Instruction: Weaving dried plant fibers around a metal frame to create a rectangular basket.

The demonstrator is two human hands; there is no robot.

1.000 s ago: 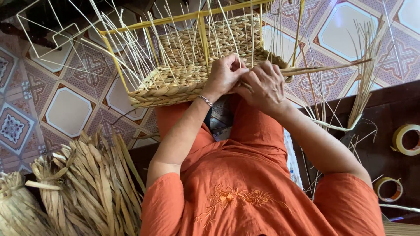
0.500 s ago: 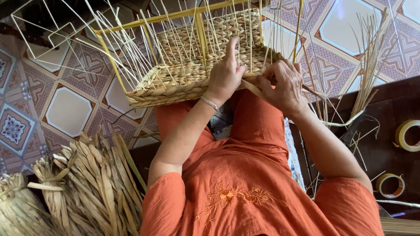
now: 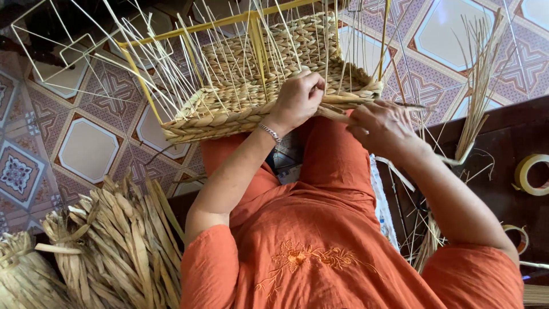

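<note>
1. One cam only, on my head, no second view to overlap.
2. Looks steeply down over my chest and lap.
3. Faces forward-down: basket (image 3: 269,86) at top of frame, tiled floor (image 3: 86,149) beyond it.
4. Close range: my left hand (image 3: 297,100) and right hand (image 3: 383,126) sit mid-frame, at arm's reach.

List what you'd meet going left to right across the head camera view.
Bundle of dried leaves → left hand on the woven basket → right hand → upright stalks → tape roll.
</note>
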